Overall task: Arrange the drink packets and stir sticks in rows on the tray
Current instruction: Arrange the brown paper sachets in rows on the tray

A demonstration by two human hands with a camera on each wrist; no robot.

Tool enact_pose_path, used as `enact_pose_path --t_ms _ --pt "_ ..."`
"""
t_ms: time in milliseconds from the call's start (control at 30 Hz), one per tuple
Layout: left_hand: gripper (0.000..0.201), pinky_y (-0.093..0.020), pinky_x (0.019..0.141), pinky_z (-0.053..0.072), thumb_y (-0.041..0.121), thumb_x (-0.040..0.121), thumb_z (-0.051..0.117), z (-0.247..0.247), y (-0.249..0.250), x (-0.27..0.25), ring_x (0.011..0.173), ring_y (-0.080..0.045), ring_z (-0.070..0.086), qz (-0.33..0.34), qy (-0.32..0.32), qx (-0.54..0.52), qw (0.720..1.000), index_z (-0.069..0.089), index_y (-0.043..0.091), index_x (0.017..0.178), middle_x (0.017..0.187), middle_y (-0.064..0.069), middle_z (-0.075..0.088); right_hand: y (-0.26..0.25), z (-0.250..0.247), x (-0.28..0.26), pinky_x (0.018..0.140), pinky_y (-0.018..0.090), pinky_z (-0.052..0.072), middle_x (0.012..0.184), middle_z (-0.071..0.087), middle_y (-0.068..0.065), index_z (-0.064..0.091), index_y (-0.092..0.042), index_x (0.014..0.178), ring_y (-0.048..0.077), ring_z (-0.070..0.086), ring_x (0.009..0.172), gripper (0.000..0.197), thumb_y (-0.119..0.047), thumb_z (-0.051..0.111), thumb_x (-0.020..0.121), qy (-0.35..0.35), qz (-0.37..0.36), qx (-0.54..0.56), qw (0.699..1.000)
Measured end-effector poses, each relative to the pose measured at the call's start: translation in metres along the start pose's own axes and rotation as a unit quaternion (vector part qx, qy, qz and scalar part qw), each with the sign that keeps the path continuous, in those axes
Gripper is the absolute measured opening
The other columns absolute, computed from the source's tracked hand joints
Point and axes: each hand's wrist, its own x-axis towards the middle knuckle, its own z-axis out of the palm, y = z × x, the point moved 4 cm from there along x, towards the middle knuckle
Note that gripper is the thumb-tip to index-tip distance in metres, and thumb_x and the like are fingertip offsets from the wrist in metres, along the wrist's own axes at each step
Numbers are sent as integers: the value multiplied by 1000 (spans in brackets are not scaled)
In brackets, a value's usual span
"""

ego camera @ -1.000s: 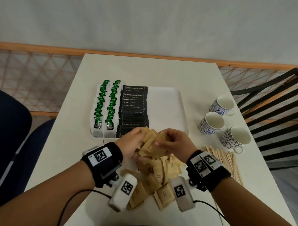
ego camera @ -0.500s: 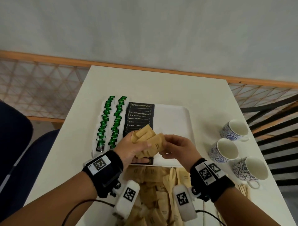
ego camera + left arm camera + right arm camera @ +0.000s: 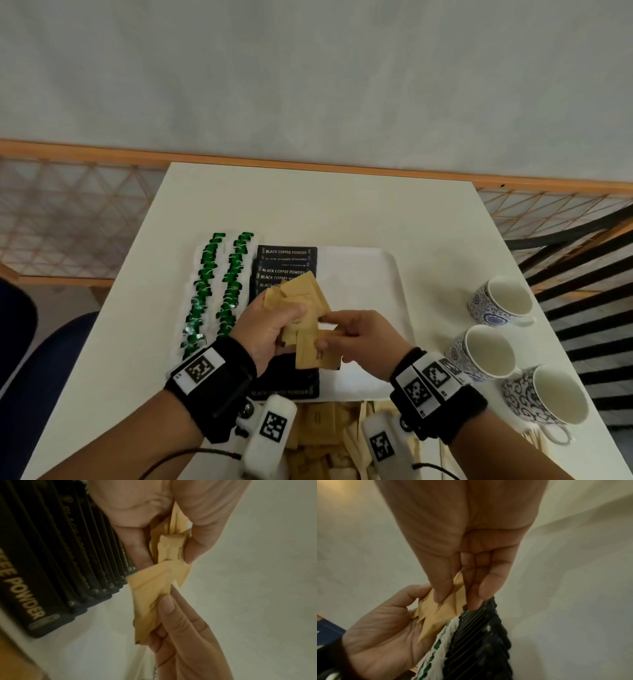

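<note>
My left hand (image 3: pixel 274 322) grips a fanned bunch of tan packets (image 3: pixel 301 301) above the white tray (image 3: pixel 370 274). My right hand (image 3: pixel 356 332) pinches one tan packet (image 3: pixel 313 353) at the bunch's lower edge; the left wrist view shows this packet (image 3: pixel 149 601) between thumb and fingers. On the tray lie two rows of green-and-white packets (image 3: pixel 212 284) and a row of black coffee packets (image 3: pixel 286 260). More tan packets (image 3: pixel 322 421) lie loose on the table below the tray, partly hidden by my wrists. Stir sticks (image 3: pixel 534 442) peek out at the lower right.
Three patterned cups (image 3: pixel 493 301) (image 3: pixel 479 353) (image 3: pixel 544 401) stand on the table to the right of the tray. The tray's right half is bare. A dark slatted chair (image 3: pixel 582 274) is at the right, a blue chair (image 3: pixel 51 349) at the left.
Both hands rose from the loose pile with a bunch of tan packets and moved forward over the tray. The right hand now pinches a single packet from the bunch.
</note>
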Motion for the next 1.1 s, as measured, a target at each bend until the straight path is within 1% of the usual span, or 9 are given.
enact_pose_path --t_ms 100,200,300,400,500,633,733,833,1100 --pt "23 -35 58 57 4 86 63 -2 7 7 77 -19 65 9 11 -9 1000 61 24 97 83 -2 68 3 -10 4 63 17 48 80 73 -8 73 -34 90 4 59 70 12 -24 72 82 -2 12 -21 1000" --pt "24 -37 58 58 4 86 62 -7 15 12 83 -23 65 17 9 -27 999 61 24 99 92 -5 67 5 -33 14 66 12 47 75 72 -13 73 -29 80 0 62 70 11 -19 71 83 69 11 -3 998" --pt "25 -38 61 59 3 87 61 -12 22 17 86 -24 64 27 1 -30 999 61 24 100 96 -5 67 10 -56 33 66 10 44 81 71 -11 71 -28 81 4 63 77 9 -20 70 84 164 13 -11 986" --pt "26 -37 59 59 3 87 61 -15 27 23 87 -24 64 33 3 -29 999 60 24 101 97 -4 67 11 -71 60 60 18 41 79 68 -7 68 -24 91 8 59 69 6 -27 66 86 214 28 -35 976" --pt "30 -39 61 59 2 86 62 -19 29 29 94 -28 64 34 16 -26 999 58 24 106 104 -7 66 13 -76 85 61 23 48 72 67 -1 67 -18 98 11 60 63 13 -19 64 85 231 55 -22 971" --pt "34 -43 72 57 1 85 64 -21 30 37 101 -32 63 33 24 -22 999 59 25 107 108 -9 67 17 -73 108 69 33 56 63 66 4 69 -11 99 15 60 58 16 -13 64 85 235 77 31 969" --pt "38 -42 73 55 -1 83 65 -21 32 43 98 -30 64 35 27 -18 999 59 25 111 107 -8 67 13 -72 115 58 20 56 64 65 3 69 -10 100 8 59 50 14 -11 62 88 230 81 59 968" --pt "38 -38 65 56 -2 81 66 -21 32 50 91 -26 66 36 27 -14 999 59 22 110 101 -6 70 8 -71 119 48 12 50 66 65 3 69 -14 100 3 57 43 13 -14 62 89 222 84 52 970" --pt "38 -37 64 56 -3 78 70 -20 30 67 85 -23 68 23 28 5 999 60 19 108 95 -6 71 13 -71 137 67 31 55 68 67 3 69 -20 93 13 56 55 11 -25 70 83 231 89 5 969"
